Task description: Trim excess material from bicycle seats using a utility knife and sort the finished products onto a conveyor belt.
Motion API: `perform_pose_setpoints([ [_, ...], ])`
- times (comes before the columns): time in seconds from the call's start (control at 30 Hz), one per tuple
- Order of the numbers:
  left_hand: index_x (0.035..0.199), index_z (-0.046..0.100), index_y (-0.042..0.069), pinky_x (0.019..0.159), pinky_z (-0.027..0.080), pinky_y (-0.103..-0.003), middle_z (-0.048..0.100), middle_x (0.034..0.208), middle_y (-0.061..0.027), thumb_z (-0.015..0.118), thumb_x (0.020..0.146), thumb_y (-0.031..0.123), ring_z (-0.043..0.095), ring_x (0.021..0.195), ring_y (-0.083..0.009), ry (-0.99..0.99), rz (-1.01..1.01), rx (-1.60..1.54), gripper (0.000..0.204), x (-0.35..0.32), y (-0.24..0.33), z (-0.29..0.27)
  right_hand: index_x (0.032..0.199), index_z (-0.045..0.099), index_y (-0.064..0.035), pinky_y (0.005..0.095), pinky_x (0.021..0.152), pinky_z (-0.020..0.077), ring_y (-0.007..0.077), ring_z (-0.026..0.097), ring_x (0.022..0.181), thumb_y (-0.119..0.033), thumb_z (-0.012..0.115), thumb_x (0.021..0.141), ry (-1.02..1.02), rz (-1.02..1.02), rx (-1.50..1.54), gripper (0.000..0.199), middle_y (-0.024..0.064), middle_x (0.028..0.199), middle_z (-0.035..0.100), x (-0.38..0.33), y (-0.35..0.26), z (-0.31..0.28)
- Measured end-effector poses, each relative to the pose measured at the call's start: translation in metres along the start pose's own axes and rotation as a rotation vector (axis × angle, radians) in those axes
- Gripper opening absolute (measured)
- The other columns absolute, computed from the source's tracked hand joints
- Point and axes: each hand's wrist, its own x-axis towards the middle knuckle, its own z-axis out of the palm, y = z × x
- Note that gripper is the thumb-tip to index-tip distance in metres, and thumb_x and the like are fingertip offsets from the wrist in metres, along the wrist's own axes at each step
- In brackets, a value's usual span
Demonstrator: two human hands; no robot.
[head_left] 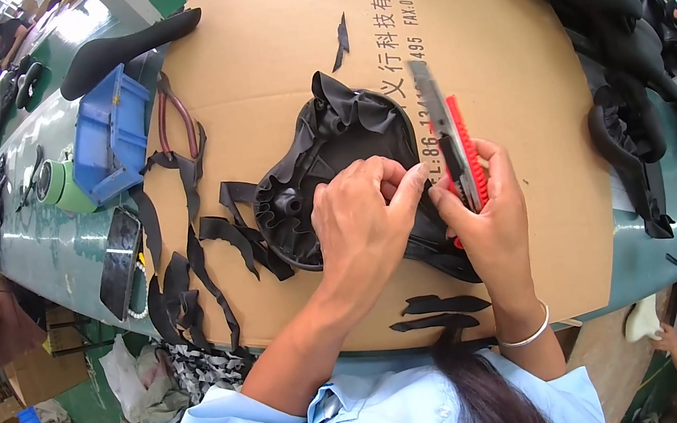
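Observation:
A black bicycle saddle (350, 148) lies upside down on a cardboard sheet (256, 54), its loose cover fabric gathered in folds round the rim. My left hand (362, 216) is over the saddle's near part with its fingers curled in at the cover's edge. What lies between those fingertips is partly hidden. In my right hand (487, 208) is a red utility knife (467, 152), held beside the saddle with its blade pointing away from me. Black fabric strips (441, 306) lie just in front of me, and more offcuts (192, 210) are left of the saddle.
Red-handled pliers (175, 118), a blue bin (108, 134), a green round container (62, 186) and a dark phone (121, 261) are at the left. One black saddle (130, 53) lies at the far left. Several more saddles (593, 12) are piled along the right. Other people work nearby.

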Motion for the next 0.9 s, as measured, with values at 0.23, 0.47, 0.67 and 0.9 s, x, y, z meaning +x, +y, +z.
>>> perform_pose_setpoints([
  [0.23, 0.069, 0.062, 0.004, 0.066, 0.036, -0.036, 0.061, 0.064, -0.0053, 0.068, 0.080, 0.026, 0.058, 0.063, -0.0217, 0.026, -0.012, -0.059, 0.025, -0.003, -0.001, 0.002, 0.112, 0.048, 0.0012, 0.0282, 0.067, 0.0491, 0.0154, 0.062, 0.074, -0.003, 0.066, 0.080, 0.071, -0.062, -0.110, 0.037, 0.0108, 0.089, 0.064, -0.001, 0.002, 0.002],
  [0.47, 0.070, 0.061, 0.006, 0.067, 0.036, -0.035, 0.060, 0.064, -0.0039, 0.070, 0.076, 0.022, 0.058, 0.064, -0.0208, 0.050, 0.042, -0.056, 0.019, -0.006, -0.001, 0.005, 0.112, 0.047, 0.0007, 0.0289, 0.066, 0.0500, 0.0190, 0.063, 0.077, -0.002, 0.066, 0.080, 0.120, -0.302, -0.112, 0.038, 0.0138, 0.095, 0.063, -0.017, 0.010, 0.017],
  [0.67, 0.069, 0.059, 0.006, 0.067, 0.036, -0.033, 0.057, 0.063, -0.0028, 0.069, 0.074, 0.016, 0.054, 0.060, -0.0181, 0.061, -0.014, -0.124, 0.015, -0.009, -0.004, -0.002, 0.127, 0.048, -0.0009, 0.0297, 0.071, 0.0520, 0.0238, 0.066, 0.081, -0.004, 0.068, 0.080, 0.003, -0.255, -0.305, 0.051, 0.0152, 0.103, 0.064, -0.013, 0.007, -0.036],
  [0.9, 0.065, 0.055, 0.006, 0.062, 0.036, -0.030, 0.053, 0.060, -0.0018, 0.068, 0.070, 0.012, 0.050, 0.054, -0.0164, 0.059, -0.021, -0.245, 0.015, -0.010, -0.006, -0.003, 0.128, 0.057, -0.0093, 0.0303, 0.045, 0.0372, 0.0138, 0.041, 0.047, 0.001, 0.067, 0.076, -0.130, -0.646, -0.588, 0.054, 0.0033, 0.056, 0.043, -0.013, 0.010, -0.052],
])
